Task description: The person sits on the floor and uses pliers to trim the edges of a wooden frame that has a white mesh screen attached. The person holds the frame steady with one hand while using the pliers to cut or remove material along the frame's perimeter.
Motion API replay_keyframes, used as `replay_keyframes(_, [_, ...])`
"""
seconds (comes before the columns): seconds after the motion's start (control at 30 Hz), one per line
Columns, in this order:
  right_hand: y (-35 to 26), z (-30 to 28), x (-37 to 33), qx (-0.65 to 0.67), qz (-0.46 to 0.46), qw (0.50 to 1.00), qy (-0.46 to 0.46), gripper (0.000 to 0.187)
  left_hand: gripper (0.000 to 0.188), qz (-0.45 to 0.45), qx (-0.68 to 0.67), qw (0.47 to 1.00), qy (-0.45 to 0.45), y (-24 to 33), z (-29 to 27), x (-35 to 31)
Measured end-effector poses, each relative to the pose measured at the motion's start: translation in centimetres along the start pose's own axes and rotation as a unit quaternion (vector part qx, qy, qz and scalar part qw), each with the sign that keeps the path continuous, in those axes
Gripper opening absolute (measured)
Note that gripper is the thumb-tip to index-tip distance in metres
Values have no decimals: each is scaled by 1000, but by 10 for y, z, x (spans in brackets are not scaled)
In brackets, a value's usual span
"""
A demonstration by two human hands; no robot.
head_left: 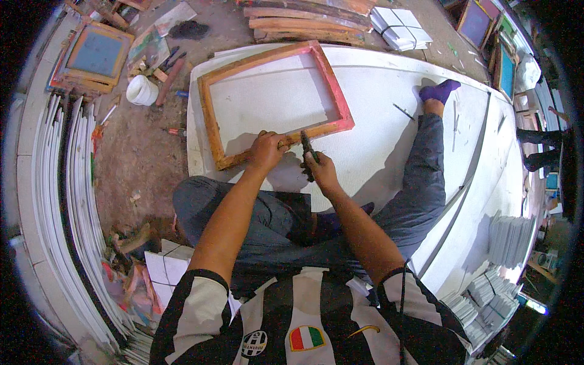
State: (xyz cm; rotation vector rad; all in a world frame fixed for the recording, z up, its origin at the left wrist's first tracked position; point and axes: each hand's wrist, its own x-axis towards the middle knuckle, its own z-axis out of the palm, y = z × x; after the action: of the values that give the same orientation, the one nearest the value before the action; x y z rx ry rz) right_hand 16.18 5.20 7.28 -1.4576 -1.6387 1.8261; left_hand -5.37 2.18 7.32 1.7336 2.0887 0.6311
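A wooden frame [211, 115] with nothing across its opening lies tilted on the white board [371, 91] before me. Its wood is orange-brown, stained pink along the right side. My left hand [266, 152] is closed around the near rail, left of its middle. In my right hand [322, 173] is a pair of dark, worn pliers [306, 144], the jaws pointing away from me and at the near rail. Whether the jaws grip anything is too small to tell. Both legs rest on the board, the right one stretched out.
A white bucket [142, 90] stands on the dirt floor at left, near loose hand tools. Stacked sheets [52, 176] line the left side. Wood planks [304, 24] and a tied white bundle [401, 28] lie beyond the board. More tied stacks [511, 240] sit at right.
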Motion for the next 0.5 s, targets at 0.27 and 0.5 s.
replay_keyframes(0.27, [-22, -7, -13, 199, 103, 961, -159, 43, 36, 24, -21, 997, 70, 2, -5, -4])
replay_keyframes(0.5, [-40, -21, 8, 90, 136, 963, -213, 46, 33, 16, -2, 1000, -2, -5, -17, -4])
